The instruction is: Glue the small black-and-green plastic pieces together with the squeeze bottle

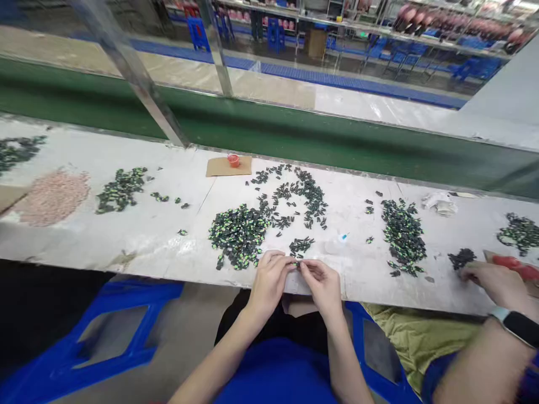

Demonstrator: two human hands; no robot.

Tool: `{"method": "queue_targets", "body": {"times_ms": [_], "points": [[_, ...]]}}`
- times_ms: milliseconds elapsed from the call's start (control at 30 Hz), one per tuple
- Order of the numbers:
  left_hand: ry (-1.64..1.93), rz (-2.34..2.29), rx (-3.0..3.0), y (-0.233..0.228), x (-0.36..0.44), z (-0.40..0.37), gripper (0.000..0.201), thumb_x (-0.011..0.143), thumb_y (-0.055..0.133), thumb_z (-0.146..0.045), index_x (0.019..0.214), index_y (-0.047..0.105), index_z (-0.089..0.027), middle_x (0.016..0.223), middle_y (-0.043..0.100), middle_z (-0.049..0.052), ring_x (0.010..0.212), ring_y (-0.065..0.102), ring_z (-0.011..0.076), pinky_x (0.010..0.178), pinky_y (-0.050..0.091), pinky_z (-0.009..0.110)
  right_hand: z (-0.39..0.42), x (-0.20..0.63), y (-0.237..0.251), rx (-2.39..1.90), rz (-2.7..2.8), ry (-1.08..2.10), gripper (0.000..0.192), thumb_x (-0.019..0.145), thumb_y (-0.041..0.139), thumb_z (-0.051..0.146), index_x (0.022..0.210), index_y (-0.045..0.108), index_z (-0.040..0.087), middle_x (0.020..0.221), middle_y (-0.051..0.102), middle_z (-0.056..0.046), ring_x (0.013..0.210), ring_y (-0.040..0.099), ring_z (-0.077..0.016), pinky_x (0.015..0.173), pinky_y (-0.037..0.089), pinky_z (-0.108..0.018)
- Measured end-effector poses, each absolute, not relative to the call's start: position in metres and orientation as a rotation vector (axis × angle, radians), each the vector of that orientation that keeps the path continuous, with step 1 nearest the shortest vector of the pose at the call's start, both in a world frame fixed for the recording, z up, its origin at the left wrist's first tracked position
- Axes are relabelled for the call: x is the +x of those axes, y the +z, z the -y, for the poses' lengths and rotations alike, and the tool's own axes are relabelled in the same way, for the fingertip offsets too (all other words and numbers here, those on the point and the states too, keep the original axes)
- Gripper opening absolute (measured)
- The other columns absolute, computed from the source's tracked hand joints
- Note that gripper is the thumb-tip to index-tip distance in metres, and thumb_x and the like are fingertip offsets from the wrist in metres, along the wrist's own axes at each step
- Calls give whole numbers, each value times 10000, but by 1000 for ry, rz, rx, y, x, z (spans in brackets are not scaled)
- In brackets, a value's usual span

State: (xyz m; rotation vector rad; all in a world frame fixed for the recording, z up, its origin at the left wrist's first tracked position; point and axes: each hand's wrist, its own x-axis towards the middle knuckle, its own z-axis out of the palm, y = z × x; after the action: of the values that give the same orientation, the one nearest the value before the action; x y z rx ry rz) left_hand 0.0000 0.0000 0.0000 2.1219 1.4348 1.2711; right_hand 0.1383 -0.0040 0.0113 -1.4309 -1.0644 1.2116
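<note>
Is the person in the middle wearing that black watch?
No, the black watch is on a co-worker's arm at the far right, while the wrists behind the left hand and right hand are bare.

The place looks like a factory workshop; a long white worktable bears separate heaps of small black-and-green pieces; another person's bare hand is at the same surface; blue plastic stools stand alongside; beyond a long green panel, metal-framed benches hold rows of pink rounded objects.
</note>
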Motion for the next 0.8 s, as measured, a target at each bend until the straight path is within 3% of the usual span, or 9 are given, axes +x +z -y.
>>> {"method": "queue_targets", "body": {"times_ms": [233,467,800], "points": [[1237,-1347,2089,7,-4,1,163,915,480,-140,917,630,-204,802,684,27,829,549,193,742,454,320,6,140,14,-1332,949,1299,196,605,793,343,647,698,177,696,733,-40,673,699,-189,678,582,-296],[1210,-1218,2333,24,-9,-3,180,930,442,-93,907,591,-190,772,684,-3,838,560,169,775,308,328,6,147,19,-1201,786,1456,353,534,858,278,834,693,187,627,718,11,604,687,-134,642,570,-238],[1068,-1247,2460,30,-16,-5,190,917,432,-73,909,584,-186,779,674,9,864,569,175,822,258,349,10,145,25,-1312,812,1447,380,548,850,316,881,722,185,692,751,-19,701,726,-200,744,594,-332]]}}
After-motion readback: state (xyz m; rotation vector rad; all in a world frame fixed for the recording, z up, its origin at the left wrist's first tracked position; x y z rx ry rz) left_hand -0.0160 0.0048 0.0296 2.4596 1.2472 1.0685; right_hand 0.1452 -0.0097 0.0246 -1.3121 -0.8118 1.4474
